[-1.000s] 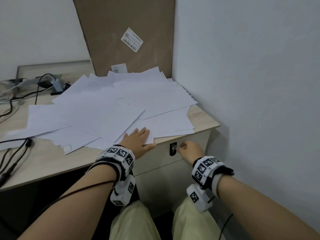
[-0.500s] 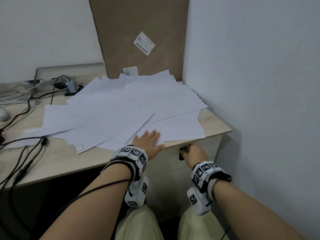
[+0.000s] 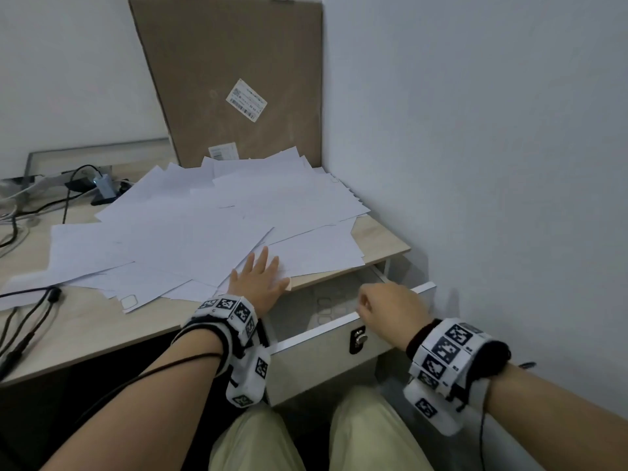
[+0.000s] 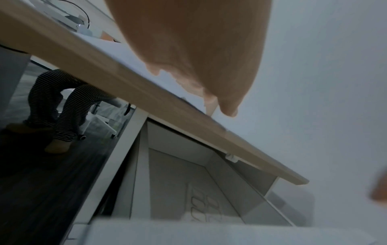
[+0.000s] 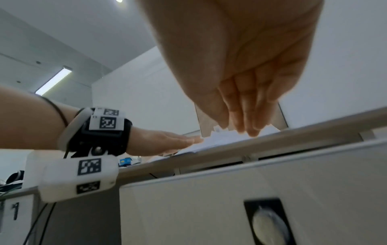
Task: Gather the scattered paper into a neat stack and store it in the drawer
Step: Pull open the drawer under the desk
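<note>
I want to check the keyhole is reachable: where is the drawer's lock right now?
In the head view the lock sits on the drawer front, below the desk's right end, just left of and below the right hand.

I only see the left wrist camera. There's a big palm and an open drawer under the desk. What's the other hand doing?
Observer: The right hand is over the front of the open drawer, fingers straight and together, holding nothing.
Operator: Is the paper tidy?
Observer: No. The paper lies scattered in overlapping sheets across the desk.
Operator: And my big palm?
Observer: The left hand rests flat on the nearest sheets, fingers spread.
Operator: Anything on the drawer's front?
Observer: A lock, silver on a black plate.
</note>
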### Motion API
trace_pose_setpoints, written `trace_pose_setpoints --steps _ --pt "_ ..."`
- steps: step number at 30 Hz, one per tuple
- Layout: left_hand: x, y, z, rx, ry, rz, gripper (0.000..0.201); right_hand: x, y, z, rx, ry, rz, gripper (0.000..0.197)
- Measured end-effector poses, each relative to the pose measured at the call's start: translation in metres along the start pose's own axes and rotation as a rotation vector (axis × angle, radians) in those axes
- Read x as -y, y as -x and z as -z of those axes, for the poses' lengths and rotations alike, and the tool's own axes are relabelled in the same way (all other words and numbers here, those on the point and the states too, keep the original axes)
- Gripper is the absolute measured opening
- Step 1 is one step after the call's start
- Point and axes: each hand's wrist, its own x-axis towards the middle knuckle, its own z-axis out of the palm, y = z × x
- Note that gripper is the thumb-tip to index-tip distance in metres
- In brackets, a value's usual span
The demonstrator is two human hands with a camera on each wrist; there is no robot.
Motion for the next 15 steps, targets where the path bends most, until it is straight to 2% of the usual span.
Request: trace_pose_setpoints --steps 1,2,4,7,10,15 --pt "-0.002 0.005 0.002 -0.021 0.008 -0.008 0.061 0.003 -0.002 0.008 -0.058 -0.011 0.052 0.022" --pt "-0.003 0.008 0.005 -0.032 0.015 -0.017 0.06 0.007 -0.004 0.013 -0.056 -0.019 0.094 0.024" --pt "-0.003 0.014 0.011 -0.041 0.033 -0.024 0.058 0.012 -0.015 0.013 0.094 -0.018 0.132 0.027" --pt "-0.004 0.026 0.019 -0.071 0.056 -0.036 0.051 0.016 -0.026 0.003 0.333 0.014 0.075 0.031" --pt "-0.005 0.039 0.028 -0.103 0.093 -0.035 0.046 0.018 -0.026 0.008 0.368 0.047 0.062 0.036" --pt "-0.009 0.054 0.041 -0.137 0.107 -0.046 0.04 0.015 -0.002 0.023 0.466 0.081 0.042 0.033"
